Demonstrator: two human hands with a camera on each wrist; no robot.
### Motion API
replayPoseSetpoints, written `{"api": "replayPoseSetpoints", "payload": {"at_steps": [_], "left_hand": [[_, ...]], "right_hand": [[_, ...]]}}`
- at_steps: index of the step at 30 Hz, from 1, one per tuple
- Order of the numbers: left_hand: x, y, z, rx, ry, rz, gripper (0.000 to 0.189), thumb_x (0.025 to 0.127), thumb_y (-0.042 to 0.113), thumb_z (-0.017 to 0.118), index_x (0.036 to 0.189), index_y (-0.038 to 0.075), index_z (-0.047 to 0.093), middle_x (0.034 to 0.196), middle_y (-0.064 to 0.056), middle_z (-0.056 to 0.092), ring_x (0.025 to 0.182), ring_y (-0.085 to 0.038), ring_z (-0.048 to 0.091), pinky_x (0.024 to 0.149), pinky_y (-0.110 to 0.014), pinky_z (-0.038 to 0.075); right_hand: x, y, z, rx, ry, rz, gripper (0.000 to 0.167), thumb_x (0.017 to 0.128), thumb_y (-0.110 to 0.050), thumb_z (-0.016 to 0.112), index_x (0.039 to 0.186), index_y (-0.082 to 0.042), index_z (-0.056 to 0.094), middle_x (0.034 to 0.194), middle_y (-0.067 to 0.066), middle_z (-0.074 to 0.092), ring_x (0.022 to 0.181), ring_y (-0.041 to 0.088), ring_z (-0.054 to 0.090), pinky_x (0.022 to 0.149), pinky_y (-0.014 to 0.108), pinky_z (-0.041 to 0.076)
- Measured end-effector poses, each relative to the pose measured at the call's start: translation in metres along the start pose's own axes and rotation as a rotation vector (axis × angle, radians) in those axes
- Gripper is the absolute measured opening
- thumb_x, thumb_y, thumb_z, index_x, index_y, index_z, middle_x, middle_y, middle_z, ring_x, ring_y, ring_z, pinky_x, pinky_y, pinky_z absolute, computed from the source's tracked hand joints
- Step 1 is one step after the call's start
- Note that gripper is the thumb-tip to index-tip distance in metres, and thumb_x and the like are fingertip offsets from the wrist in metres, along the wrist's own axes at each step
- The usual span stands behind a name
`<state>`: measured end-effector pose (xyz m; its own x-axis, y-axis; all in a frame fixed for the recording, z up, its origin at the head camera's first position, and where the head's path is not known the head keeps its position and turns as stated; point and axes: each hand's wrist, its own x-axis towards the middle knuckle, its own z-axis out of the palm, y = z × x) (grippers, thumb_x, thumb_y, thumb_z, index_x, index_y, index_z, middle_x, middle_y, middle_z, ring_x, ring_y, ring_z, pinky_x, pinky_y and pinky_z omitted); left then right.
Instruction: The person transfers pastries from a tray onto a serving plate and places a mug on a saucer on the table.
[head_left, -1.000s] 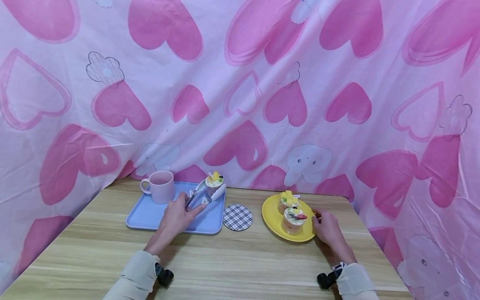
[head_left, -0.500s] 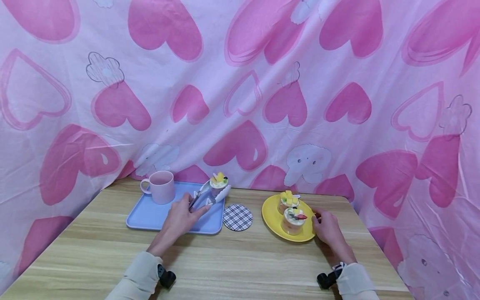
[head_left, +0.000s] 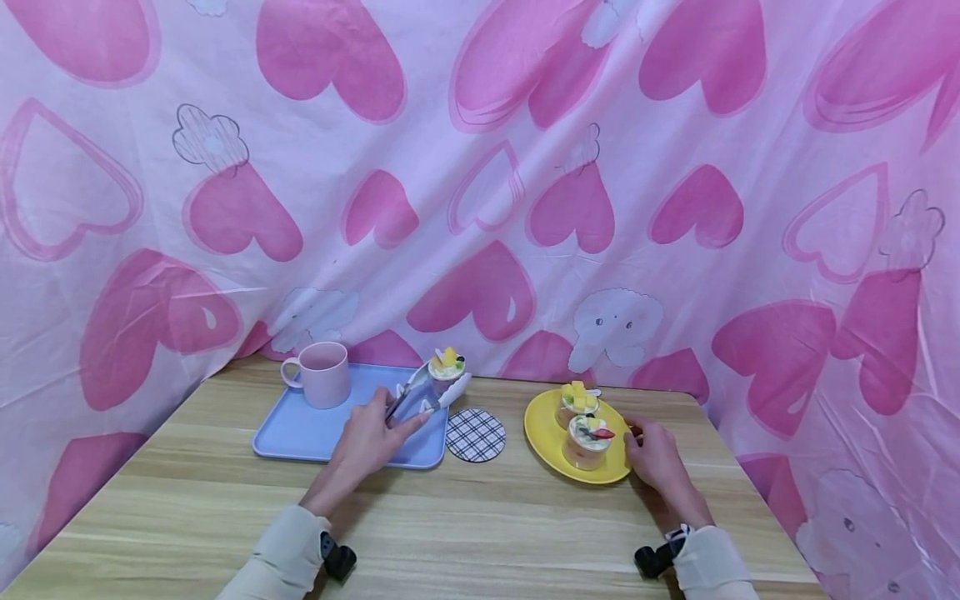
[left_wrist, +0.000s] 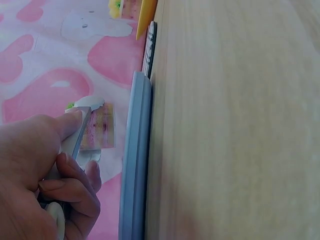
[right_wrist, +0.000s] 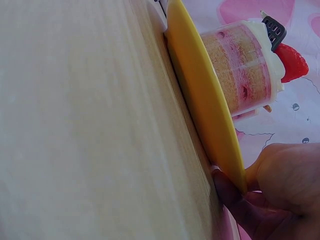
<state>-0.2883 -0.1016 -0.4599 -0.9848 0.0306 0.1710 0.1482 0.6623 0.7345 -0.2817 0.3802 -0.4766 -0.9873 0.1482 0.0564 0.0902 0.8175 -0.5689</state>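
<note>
My left hand (head_left: 371,433) grips a pair of tongs (head_left: 454,392), whose white-tipped arms clasp a small clear cake cup (head_left: 447,364) topped with yellow fruit and cream. In the left wrist view the layered cake cup (left_wrist: 102,127) sits above the rim of the blue tray (left_wrist: 134,165), apart from it. My right hand (head_left: 662,458) pinches the right rim of a yellow plate (head_left: 542,442), thumb and fingers on either side of the edge (right_wrist: 220,135). On that plate stand two more cake cups, one with yellow cubes (head_left: 579,400), the nearer with a strawberry piece (head_left: 587,446).
On the tray's left stands a pink mug (head_left: 326,379), its handle facing left. Between tray and plate lies a round checked coaster (head_left: 476,435). Everything rests on a wooden table (head_left: 450,533), with a pink heart-patterned cloth (head_left: 480,200) hanging behind it.
The left hand, the tongs and the clasped cake cup have moved to the right, toward the tray's right edge. My right hand and the plate stay where they were.
</note>
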Motion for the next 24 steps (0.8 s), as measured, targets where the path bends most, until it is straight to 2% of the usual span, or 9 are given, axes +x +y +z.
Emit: {"api": "replayPoseSetpoints", "payload": {"at_steps": [9,14,18,24], "left_hand": [[-0.004,0.010,0.004,-0.028,-0.035,-0.002,0.067,0.092,0.054,0.084,0.127,0.005,0.055,0.081,-0.008,0.061,0.060,-0.017,0.058,0.049,-0.027,0.043],[-0.007,0.015,0.007,-0.047,-0.023,0.032,0.063,0.092,0.052,0.085,0.123,0.005,0.057,0.081,-0.008,0.063,0.062,-0.016,0.059,0.049,-0.030,0.046],[-0.009,0.018,0.010,-0.063,-0.028,0.052,0.061,0.092,0.051,0.085,0.121,0.005,0.057,0.080,-0.008,0.063,0.061,-0.017,0.059,0.050,-0.030,0.047],[-0.009,0.018,0.014,-0.061,-0.040,0.048,0.060,0.092,0.049,0.085,0.121,0.004,0.057,0.079,-0.007,0.062,0.060,-0.016,0.058,0.050,-0.030,0.047]], "right_hand": [[0.001,-0.001,0.001,-0.009,0.005,-0.004,0.044,0.110,-0.006,0.055,0.151,0.009,0.054,0.126,0.028,0.067,0.099,0.030,0.065,0.078,0.034,0.063],[0.000,0.000,0.000,-0.036,0.033,-0.040,0.041,0.107,-0.006,0.057,0.146,0.010,0.058,0.120,0.027,0.071,0.099,0.030,0.067,0.079,0.038,0.061],[0.000,0.000,0.000,-0.041,0.037,-0.043,0.041,0.107,-0.006,0.057,0.145,0.010,0.059,0.120,0.027,0.071,0.100,0.030,0.067,0.081,0.040,0.061],[0.000,0.000,0.000,-0.040,0.038,-0.043,0.042,0.107,-0.006,0.057,0.146,0.010,0.059,0.121,0.027,0.071,0.101,0.031,0.067,0.080,0.039,0.061]]}}
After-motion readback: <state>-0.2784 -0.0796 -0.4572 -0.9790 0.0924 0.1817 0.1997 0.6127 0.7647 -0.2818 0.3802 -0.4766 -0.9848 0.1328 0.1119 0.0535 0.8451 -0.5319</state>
